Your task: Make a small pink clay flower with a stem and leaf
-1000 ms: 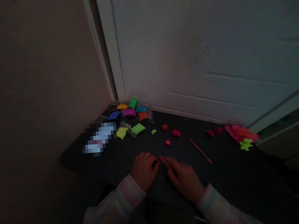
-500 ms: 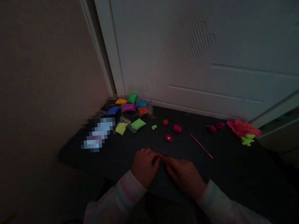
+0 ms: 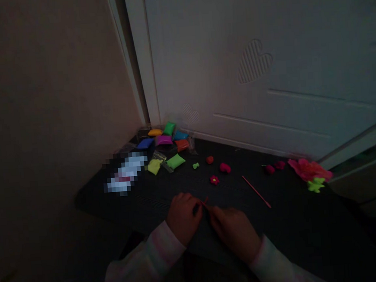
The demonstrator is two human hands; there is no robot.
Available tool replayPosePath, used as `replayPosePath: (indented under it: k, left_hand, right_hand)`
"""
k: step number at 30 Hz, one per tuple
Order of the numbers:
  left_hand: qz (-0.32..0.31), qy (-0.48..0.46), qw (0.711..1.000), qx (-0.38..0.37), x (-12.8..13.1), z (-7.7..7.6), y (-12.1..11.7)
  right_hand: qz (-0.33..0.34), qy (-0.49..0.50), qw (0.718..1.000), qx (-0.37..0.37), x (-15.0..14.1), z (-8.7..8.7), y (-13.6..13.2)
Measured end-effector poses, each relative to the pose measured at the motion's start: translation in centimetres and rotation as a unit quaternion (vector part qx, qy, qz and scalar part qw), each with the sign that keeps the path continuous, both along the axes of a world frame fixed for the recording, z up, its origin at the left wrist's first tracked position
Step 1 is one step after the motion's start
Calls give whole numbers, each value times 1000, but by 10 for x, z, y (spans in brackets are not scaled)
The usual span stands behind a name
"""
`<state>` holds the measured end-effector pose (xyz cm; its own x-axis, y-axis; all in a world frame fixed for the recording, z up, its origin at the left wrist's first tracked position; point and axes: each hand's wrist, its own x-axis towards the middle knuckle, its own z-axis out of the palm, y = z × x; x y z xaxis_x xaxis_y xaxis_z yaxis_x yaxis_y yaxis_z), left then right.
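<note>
The scene is dim. My left hand (image 3: 182, 217) and my right hand (image 3: 232, 231) meet near the front of a dark table (image 3: 296, 232), fingers curled and pinched together. Between their fingertips shows a thin red stick-like piece (image 3: 205, 202); I cannot tell what it is. Just beyond the hands lie a small red flower shape (image 3: 214, 179), a pink lump (image 3: 225, 168), a red ball (image 3: 210, 159) and a tiny green bit (image 3: 195, 165). A long pink stick (image 3: 256, 191) lies to the right of the hands.
Several coloured clay packets (image 3: 166, 145) are piled at the table's back left corner beside a blurred packet (image 3: 127, 173). A large pink flower with a green leaf (image 3: 310, 172) and two dark red lumps (image 3: 274, 167) sit at the right. A white door (image 3: 250, 66) stands behind.
The view shifted slightly up and then down. Both hands stay together at the same spot, with the red piece still pinched between their fingertips.
</note>
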<state>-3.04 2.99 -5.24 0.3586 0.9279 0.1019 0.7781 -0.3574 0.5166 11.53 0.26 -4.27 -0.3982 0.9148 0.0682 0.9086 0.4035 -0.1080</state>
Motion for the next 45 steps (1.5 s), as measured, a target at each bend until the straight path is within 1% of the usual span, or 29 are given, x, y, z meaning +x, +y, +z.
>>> replayPosePath:
  k: [5, 7, 9, 10, 12, 13, 15, 16, 17, 18, 19, 22, 24, 26, 29, 33, 38, 41, 45]
  left_hand:
    - [26, -48, 998, 13, 1, -2, 0]
    - [44, -93, 995, 8, -2, -3, 1]
    - [63, -149, 987, -9, -8, 0, 6]
    - [70, -177, 982, -21, -10, 5, 11]
    - [82, -218, 972, -36, -14, 19, 24]
    - [79, -223, 971, -28, -13, 28, 33]
    - [62, -219, 973, 33, -6, 47, 54]
    - [39, -190, 979, 59, 0, 54, 67]
    - [18, -141, 987, 77, 8, 60, 79]
    - [2, -81, 993, 82, 17, 63, 92]
    - [-16, -56, 996, 73, 27, 63, 105]
    - [-56, 7, 998, 31, 49, 55, 135]
    - [-76, 58, 995, -4, 58, 47, 148]
    - [-93, 108, 989, -32, 61, 41, 154]
    - [-119, 170, 977, -56, 63, 40, 160]
    - [-151, 225, 959, -80, 76, 47, 170]
    - [-173, 285, 932, -138, 91, 55, 180]
    - [-174, 300, 927, -141, 90, 56, 181]
    - [-165, 308, 928, -125, 84, 49, 180]
  right_hand:
    - [-8, 47, 999, -25, 2, -2, 0]
    - [-12, 68, 997, -22, 7, -5, 0]
    - [-29, 132, 991, -23, 16, -9, 2]
    - [-57, 193, 979, -23, 21, -10, 4]
    - [-134, 310, 941, -7, 30, -10, 10]
    - [-173, 353, 919, 8, 35, -9, 14]
    - [-232, 395, 888, 43, 42, -5, 23]
    - [-250, 403, 879, 55, 45, -3, 26]
    - [-263, 408, 872, 64, 47, -2, 29]
    - [-274, 414, 865, 71, 49, -1, 32]
    - [-283, 420, 859, 75, 50, -1, 34]
    - [-288, 433, 851, 78, 52, -2, 36]
    - [-285, 438, 849, 76, 52, -2, 36]
    - [-282, 443, 848, 73, 51, -3, 36]
    - [-276, 448, 848, 66, 51, -2, 37]
    - [-271, 445, 852, 53, 51, -2, 38]
    - [-276, 443, 852, 51, 52, 0, 35]
    - [-277, 442, 851, 58, 53, -1, 33]
    - [-273, 437, 855, 56, 53, -2, 34]
